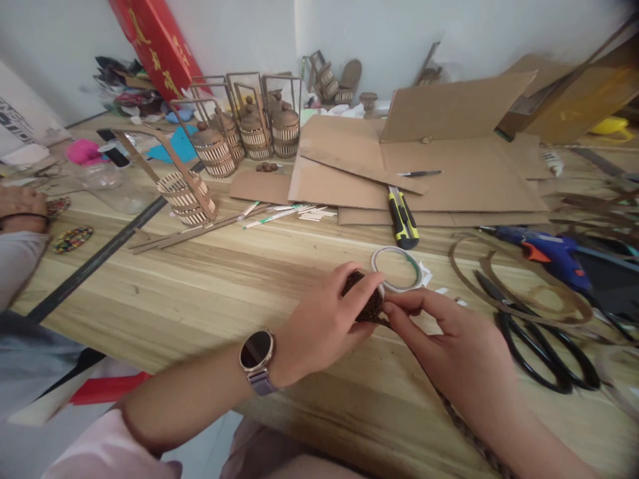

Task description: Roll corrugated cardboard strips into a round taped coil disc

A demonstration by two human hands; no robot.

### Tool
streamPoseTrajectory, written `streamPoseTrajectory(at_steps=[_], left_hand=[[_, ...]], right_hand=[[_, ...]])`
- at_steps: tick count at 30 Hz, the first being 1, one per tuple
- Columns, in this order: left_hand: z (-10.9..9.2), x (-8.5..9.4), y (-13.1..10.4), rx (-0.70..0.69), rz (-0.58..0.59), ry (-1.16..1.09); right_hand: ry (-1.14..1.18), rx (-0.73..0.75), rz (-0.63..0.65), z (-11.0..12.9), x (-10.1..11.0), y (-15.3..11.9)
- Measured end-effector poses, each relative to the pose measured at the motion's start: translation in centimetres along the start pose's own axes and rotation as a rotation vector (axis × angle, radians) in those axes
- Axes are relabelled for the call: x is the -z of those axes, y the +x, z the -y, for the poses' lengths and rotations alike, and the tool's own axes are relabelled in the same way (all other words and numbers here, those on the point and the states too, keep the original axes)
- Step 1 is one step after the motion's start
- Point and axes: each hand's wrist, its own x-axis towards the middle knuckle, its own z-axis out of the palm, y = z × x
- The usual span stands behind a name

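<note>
My left hand point(319, 326), with a watch point(257, 352) on the wrist, grips a small dark brown coiled or woven round piece point(372, 303). At its right edge, my right hand point(459, 339) pinches the end of a dark braided strip point(462, 426) between thumb and fingers. This strip trails down beneath the right forearm. Just beyond my fingertips lies a roll of white tape point(418, 266), with torn white scraps beside it. Black-handled scissors point(539, 346) rest to the right of my right hand. How the strip joins the round piece is hidden by my fingers.
A yellow-black utility knife point(403, 223) lies against cardboard sheets point(344, 143). Small bamboo baskets with tall handles point(287, 130) stand at the back left. A blue glue gun point(554, 256) and curled brown strips point(462, 266) are at right. Another person's hand point(22, 203) is at far left.
</note>
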Motion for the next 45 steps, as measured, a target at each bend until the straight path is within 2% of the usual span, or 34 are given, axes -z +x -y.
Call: streamPoseTrajectory(at_steps=[19,27,32,39,45], left_hand=[[-0.1,-0.1,-0.1,0.014,0.006,-0.051],[0.2,-0.2,-0.2,0.015,0.013,-0.084],[0.3,-0.1,-0.1,0.042,-0.009,-0.072],[0.3,-0.2,0.1,0.056,-0.044,-0.030],[0.0,-0.5,-0.1,0.060,0.000,-0.004]], right_hand=[[-0.111,0.138,-0.064,-0.2,-0.4,-0.4],[-0.224,0.282,-0.068,-0.9,-0.7,-0.2],[-0.213,0.373,-0.126,-1.5,-0.6,0.0],[-0.216,0.395,-0.176,-0.9,-0.4,-0.2],[-0.265,0.406,-0.198,-0.9,-0.7,0.0]])
